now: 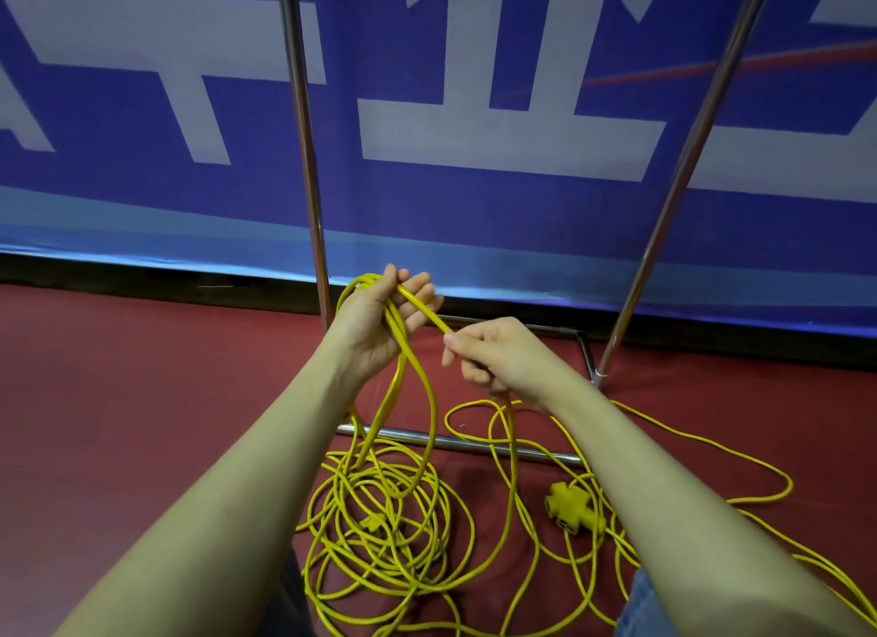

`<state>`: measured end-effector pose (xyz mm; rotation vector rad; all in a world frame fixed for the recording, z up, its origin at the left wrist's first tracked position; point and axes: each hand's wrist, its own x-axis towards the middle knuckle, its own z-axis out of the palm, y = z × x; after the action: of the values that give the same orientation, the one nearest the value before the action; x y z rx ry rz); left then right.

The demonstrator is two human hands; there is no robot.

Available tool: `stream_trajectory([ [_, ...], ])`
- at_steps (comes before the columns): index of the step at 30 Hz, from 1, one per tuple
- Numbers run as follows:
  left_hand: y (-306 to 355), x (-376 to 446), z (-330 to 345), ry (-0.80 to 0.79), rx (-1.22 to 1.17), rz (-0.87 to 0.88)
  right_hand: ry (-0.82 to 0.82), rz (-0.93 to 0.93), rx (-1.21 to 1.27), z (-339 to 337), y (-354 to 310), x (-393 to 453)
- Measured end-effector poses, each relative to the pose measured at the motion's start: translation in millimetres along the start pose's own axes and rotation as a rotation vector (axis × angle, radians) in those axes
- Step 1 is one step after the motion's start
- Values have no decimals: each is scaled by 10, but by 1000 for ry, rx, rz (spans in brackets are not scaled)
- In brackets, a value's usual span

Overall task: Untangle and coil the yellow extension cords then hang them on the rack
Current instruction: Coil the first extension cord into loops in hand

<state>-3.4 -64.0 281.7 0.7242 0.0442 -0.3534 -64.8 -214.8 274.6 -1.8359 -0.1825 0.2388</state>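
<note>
My left hand (379, 325) is raised palm up and holds several loops of yellow extension cord (429, 418) that hang down toward the floor. My right hand (489, 354) grips the same cord just to the right, and a taut stretch runs between the two hands. Below them a tangled pile of yellow cord (384, 537) lies on the red floor. A yellow multi-outlet socket block (572, 506) rests to the right of the pile. The metal rack (303, 138) stands right behind my hands.
The rack's second upright (683, 171) slants at the right, and its base bar (455, 442) lies on the red floor under the cords. A blue and white banner (474, 114) covers the wall behind. More cord (740, 461) trails off to the right.
</note>
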Motion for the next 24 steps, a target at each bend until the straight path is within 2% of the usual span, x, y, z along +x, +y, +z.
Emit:
stream_trajectory([
  [2,22,9,-2,-11,-47,-20,-23,15,-12,35,-5,2],
  [5,47,15,9,-73,-122,-76,16,118,112,86,34,-3],
  [7,65,11,24,-119,-127,-95,23,113,86,88,94,9],
  [11,92,13,57,-195,-183,-134,-117,-13,-144,110,172,1],
  [17,199,11,7,-275,-188,-216,-331,-68,4,267,166,35],
  [21,281,26,-87,-220,-78,-199,-252,-31,-120,206,237,84],
  [24,372,29,-179,-216,-125,-188,-216,0,-296,59,370,73],
])
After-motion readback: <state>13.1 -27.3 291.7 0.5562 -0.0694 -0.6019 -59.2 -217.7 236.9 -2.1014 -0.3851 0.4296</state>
